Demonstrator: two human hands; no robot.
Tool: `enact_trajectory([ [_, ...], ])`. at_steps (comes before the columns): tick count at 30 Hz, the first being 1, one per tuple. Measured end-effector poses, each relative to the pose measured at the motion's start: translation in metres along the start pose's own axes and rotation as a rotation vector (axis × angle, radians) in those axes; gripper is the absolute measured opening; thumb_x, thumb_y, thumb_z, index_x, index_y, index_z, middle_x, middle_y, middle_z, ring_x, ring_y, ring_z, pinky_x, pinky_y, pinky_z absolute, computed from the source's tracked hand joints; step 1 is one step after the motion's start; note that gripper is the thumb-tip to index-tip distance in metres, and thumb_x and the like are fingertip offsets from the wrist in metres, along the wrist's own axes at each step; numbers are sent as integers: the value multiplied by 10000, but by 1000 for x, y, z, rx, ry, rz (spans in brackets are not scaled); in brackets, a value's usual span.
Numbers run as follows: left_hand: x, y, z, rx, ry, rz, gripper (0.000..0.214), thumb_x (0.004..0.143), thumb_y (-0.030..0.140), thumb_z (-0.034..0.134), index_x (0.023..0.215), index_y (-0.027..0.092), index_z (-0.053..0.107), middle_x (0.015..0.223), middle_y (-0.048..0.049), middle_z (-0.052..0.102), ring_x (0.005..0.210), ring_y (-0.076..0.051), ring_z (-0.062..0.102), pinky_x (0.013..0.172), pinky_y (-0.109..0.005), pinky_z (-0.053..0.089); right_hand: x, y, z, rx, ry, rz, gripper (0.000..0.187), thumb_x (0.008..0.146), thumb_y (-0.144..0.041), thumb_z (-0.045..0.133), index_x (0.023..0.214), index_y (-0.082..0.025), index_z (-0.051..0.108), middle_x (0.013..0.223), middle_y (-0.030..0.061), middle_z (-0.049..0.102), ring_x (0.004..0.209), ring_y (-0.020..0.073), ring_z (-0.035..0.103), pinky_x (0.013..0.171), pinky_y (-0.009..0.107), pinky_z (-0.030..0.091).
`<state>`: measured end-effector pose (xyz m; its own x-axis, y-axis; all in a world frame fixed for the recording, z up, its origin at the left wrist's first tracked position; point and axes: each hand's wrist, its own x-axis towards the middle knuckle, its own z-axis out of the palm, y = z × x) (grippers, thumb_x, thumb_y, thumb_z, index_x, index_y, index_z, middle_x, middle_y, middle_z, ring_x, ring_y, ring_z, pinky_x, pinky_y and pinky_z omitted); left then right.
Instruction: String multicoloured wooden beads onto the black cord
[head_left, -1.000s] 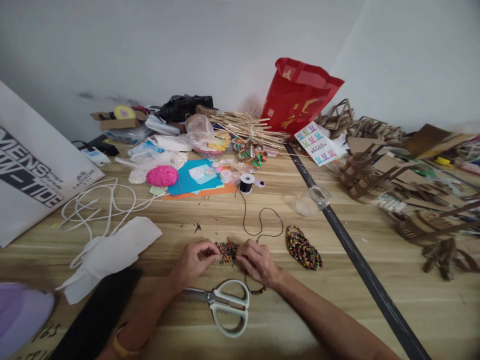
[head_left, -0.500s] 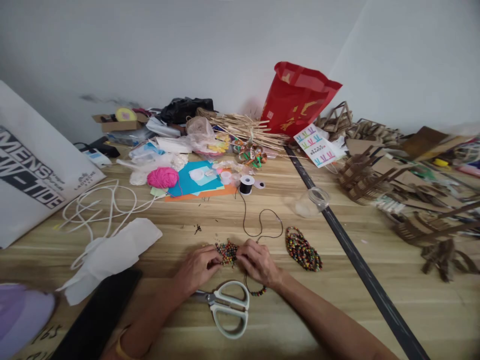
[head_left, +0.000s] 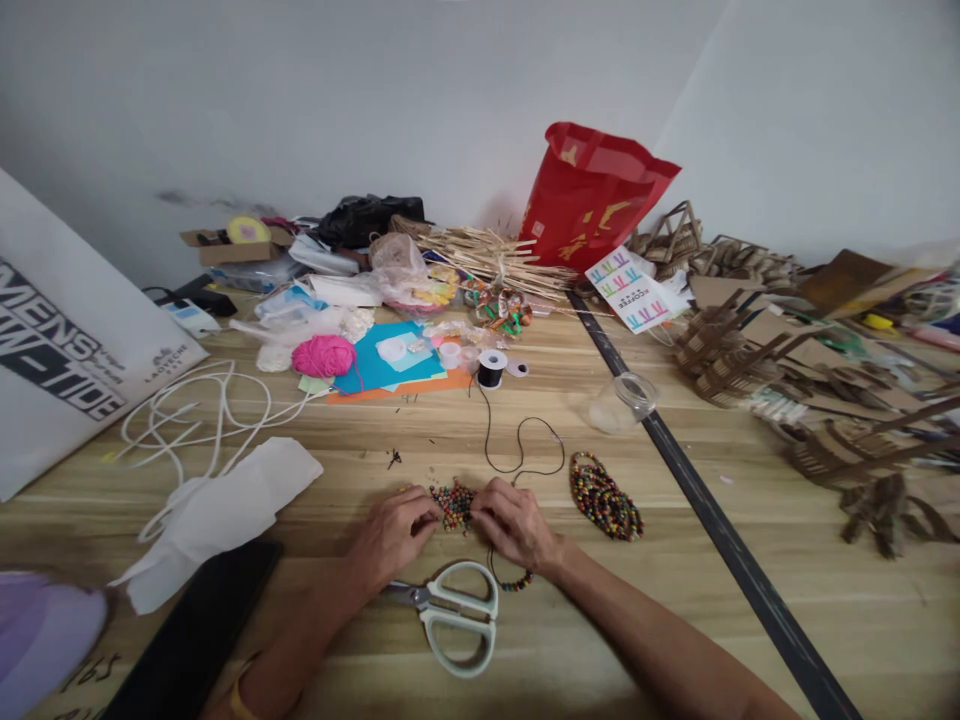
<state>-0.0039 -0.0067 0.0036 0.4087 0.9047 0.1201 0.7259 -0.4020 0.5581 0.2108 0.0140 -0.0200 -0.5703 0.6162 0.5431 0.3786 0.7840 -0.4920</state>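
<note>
Loose multicoloured beads (head_left: 452, 506) lie in a small pile between my two hands. My left hand (head_left: 396, 528) is closed in a pinch at the pile's left edge; whatever is between the fingertips is too small to make out. On the pile's right, my right hand (head_left: 516, 522) pinches a black cord (head_left: 520, 466), which runs in above the hand and comes out below it. Strung beads (head_left: 517, 583) hang on the cord's lower end, partly hidden by the right wrist. White-handled scissors (head_left: 460, 617) lie below the hands, their blades partly under the left forearm.
Beaded strands (head_left: 606, 498) lie coiled to the right. Behind the pile stands a spool of black cord (head_left: 491, 370). Farther back are pink yarn (head_left: 323, 356), blue paper (head_left: 367, 365) and a red bag (head_left: 592, 200). A clear container (head_left: 626, 400) and woven baskets (head_left: 724, 350) sit right.
My left hand's fingers have shifted very slightly at the bead pile. The view has moved a little; all else looks the same.
</note>
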Motion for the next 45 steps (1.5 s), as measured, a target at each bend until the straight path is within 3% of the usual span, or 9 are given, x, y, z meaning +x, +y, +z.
enact_trajectory([
  [13,-3,2,14,-5,23,132,156,775,66,581,763,182,684,784,-40,659,749,-166,615,677,-245,465,0,1,1,-1,15,-6,126,942,-216,443,898,-174,553,785,47,580,691,131,543,569,224,410],
  [31,0,3,6,-62,22,-13,122,718,54,622,726,175,635,737,-20,647,688,-158,595,634,-243,451,0,2,2,8,-6,9,119,942,-212,434,889,-180,536,779,45,568,700,137,541,595,227,426],
  [36,-1,2,9,-102,60,-23,113,760,70,582,738,162,644,751,-41,654,725,-173,613,678,-263,469,0,1,1,3,-8,13,121,944,-212,436,898,-177,543,796,46,579,709,133,551,592,224,425],
  [41,0,7,9,-254,104,-9,127,774,116,580,846,168,670,790,-48,665,727,-162,624,686,-252,498,0,-2,-1,-79,-44,-84,156,960,-225,411,912,-176,551,822,54,611,733,131,569,614,227,435],
  [45,0,12,8,-319,89,36,109,781,137,585,808,169,686,778,-51,672,763,-173,622,707,-263,497,-2,-1,-1,-140,-75,-181,141,956,-212,423,931,-183,559,838,49,614,739,130,571,604,224,433],
])
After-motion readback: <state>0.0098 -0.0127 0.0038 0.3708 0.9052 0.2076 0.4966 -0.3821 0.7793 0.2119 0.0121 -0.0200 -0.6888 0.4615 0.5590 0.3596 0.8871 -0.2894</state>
